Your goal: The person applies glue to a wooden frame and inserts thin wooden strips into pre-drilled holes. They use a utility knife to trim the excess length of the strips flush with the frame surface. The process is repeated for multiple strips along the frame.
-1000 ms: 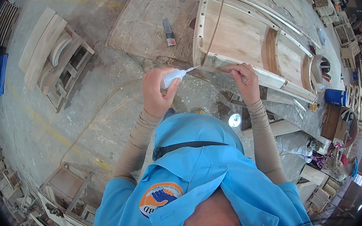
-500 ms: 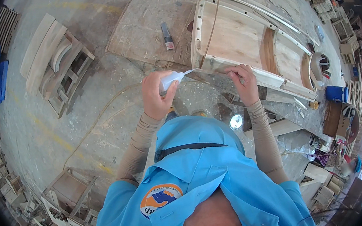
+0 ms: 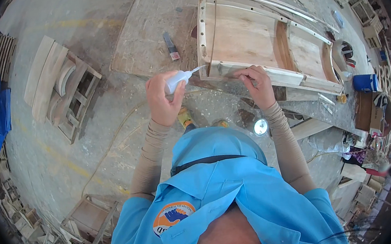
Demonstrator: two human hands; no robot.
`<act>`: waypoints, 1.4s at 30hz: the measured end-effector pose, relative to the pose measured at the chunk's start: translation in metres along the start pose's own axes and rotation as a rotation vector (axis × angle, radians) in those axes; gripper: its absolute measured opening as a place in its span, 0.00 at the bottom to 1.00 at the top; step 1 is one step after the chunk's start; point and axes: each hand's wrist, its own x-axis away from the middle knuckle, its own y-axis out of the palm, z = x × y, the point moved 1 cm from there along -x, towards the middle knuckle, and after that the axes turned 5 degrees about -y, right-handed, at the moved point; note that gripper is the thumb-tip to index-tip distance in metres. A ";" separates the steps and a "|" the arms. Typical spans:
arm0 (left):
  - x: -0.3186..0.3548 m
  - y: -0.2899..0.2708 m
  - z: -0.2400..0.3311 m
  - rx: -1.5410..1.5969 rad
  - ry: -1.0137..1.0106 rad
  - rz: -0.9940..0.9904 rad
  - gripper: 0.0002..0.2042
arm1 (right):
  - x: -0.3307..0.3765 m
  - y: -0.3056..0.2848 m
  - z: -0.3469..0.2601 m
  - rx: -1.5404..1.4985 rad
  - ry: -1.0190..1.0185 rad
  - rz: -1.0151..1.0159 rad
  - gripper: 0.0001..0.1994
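My left hand (image 3: 159, 101) is wrapped round a white squeeze bottle (image 3: 175, 82), tilted so its thin nozzle points right. The nozzle tip is by the near left corner of a pale wooden panel frame (image 3: 253, 32); whether it touches is hard to tell. My right hand (image 3: 260, 89) is closed in a pinch at the frame's near edge, and what its fingers hold, if anything, is too small to make out. A thin brown wood strip (image 3: 215, 22) lies across the frame's left end, close to the nozzle.
A dark brush-like tool (image 3: 171, 46) lies left of the frame. Long pale strips (image 3: 273, 3) run along its far side. A curved wooden piece (image 3: 60, 86) stands on the floor at left. At right are a blue container (image 3: 365, 83) and a cardboard box (image 3: 377, 119). A cord (image 3: 112, 145) crosses the floor.
My left hand and the bottle have shifted slightly up and left in view, and my right hand slightly left. The whole scene has also shifted a little with the head.
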 end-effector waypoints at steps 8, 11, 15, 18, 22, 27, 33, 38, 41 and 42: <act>-0.003 0.001 0.001 0.019 0.020 0.015 0.12 | 0.001 0.000 0.001 0.023 -0.039 0.018 0.07; -0.001 0.002 -0.001 0.027 0.022 0.010 0.12 | 0.002 0.000 0.000 0.031 -0.039 0.034 0.07; -0.001 0.002 -0.005 0.028 -0.007 -0.011 0.12 | 0.002 0.003 0.005 0.029 -0.071 0.063 0.06; -0.001 0.005 -0.011 0.058 -0.028 -0.001 0.12 | 0.003 0.003 0.007 0.029 -0.088 0.080 0.06; -0.006 0.003 -0.010 0.031 -0.005 -0.029 0.10 | 0.002 0.002 0.007 0.022 -0.094 0.087 0.06; -0.009 0.003 -0.013 0.033 -0.019 -0.056 0.10 | 0.004 0.004 0.008 0.036 -0.107 0.120 0.07; -0.007 0.002 -0.018 0.011 -0.002 -0.059 0.10 | 0.003 0.003 0.004 0.051 -0.083 0.106 0.07; 0.003 0.004 -0.019 0.106 -0.091 -0.029 0.11 | 0.003 0.005 0.007 0.036 -0.071 0.087 0.06; 0.011 0.004 -0.021 0.116 -0.118 -0.037 0.11 | 0.001 0.003 0.004 0.031 -0.067 0.076 0.06; 0.013 0.005 -0.022 0.119 -0.129 -0.042 0.11 | 0.002 0.003 0.004 0.026 -0.068 0.075 0.07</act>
